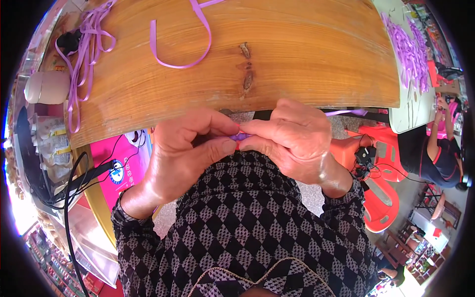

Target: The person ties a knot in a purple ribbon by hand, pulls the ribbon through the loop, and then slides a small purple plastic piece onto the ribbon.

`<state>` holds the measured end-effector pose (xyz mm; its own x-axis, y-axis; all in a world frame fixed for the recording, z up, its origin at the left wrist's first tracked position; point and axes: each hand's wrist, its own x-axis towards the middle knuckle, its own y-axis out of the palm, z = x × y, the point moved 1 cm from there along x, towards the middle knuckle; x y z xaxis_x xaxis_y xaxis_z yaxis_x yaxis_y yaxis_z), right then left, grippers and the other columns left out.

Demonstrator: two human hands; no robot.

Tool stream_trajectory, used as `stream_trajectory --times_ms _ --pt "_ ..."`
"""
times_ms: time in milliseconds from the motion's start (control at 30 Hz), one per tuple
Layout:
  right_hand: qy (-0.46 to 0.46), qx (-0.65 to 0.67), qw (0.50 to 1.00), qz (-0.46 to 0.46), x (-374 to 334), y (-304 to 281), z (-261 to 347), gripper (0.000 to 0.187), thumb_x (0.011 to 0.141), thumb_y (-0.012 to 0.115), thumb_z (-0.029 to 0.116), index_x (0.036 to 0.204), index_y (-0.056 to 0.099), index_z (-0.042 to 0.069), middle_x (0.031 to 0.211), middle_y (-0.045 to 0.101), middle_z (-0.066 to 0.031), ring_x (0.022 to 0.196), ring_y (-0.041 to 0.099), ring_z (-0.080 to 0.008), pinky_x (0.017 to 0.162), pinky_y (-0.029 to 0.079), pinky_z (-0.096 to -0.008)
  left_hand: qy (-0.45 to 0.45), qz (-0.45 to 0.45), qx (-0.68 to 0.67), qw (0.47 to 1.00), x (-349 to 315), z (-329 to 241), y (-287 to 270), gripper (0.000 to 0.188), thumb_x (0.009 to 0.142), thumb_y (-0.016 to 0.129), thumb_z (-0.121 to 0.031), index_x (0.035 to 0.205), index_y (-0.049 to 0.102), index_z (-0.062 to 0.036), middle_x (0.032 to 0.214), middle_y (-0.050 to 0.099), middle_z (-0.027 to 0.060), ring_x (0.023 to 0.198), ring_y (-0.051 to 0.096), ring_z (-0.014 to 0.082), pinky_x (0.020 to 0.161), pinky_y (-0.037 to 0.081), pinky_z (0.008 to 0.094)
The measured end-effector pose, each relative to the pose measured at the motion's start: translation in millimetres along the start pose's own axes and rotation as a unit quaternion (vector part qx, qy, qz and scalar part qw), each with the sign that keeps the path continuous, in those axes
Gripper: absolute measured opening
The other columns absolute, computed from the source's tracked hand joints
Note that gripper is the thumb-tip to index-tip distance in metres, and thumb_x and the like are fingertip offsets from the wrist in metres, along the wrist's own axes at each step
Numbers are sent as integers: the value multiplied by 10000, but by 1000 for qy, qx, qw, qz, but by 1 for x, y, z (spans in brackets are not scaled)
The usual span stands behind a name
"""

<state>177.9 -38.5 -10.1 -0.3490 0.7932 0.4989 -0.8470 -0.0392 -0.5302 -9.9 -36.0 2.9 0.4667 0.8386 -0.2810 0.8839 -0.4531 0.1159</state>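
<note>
In front of my body, just off the near edge of the wooden table, both hands meet over a small piece of purple ribbon (241,136). My left hand (184,146) pinches it between thumb and fingertips. From the other side, my right hand (297,141) grips the same piece with thumb and forefinger, its other fingers curled in. Small bits of red show at the fingertips, too little to name. Most of the ribbon is hidden by the fingers. A purple strip (349,113) shows beyond my right hand; whether it joins the held piece I cannot tell.
A loose ribbon (184,65) curves across the wooden table (307,59). More purple ribbons (88,44) hang at its left, near a pale pink rounded object (48,87). Many ribbons (406,47) are heaped at far right. Red chairs (381,203) and another person (438,153) are to the right.
</note>
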Motion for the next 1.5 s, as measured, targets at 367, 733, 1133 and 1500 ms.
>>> stream_trajectory --times_ms 367,733,1133,1500 --pt "-8 10 1000 0 -1 -1 2 178 633 735 24 759 619 71 572 495 -41 486 462 -184 427 317 -306 99 21 252 963 -1 -9 4 150 740 677 -51 861 614 10 733 598 62 671 560 110 592 452 245" --pt "403 39 898 -172 -77 -135 -37 109 702 573 -68 798 586 -18 726 554 -12 606 482 -50 536 365 -171 64 -171 330 926 -55 -23 -116 120 715 626 -69 708 555 26 655 479 4 588 416 82 540 300 212" --pt "440 48 852 -279 -159 -220 -101 83 782 578 39 843 578 -18 611 439 54 511 342 -17 457 240 -164 28 -273 337 901 -81 4 -215 98 769 589 -73 752 537 8 715 462 -7 668 424 85 613 331 208" --pt "328 345 767 -431 -152 -202 -105 173 858 525 70 961 523 -70 881 572 -134 621 432 -110 439 280 -188 180 -209 -66 959 -61 20 -213 185 782 628 -159 765 495 -31 690 467 62 617 434 121 513 326 216"
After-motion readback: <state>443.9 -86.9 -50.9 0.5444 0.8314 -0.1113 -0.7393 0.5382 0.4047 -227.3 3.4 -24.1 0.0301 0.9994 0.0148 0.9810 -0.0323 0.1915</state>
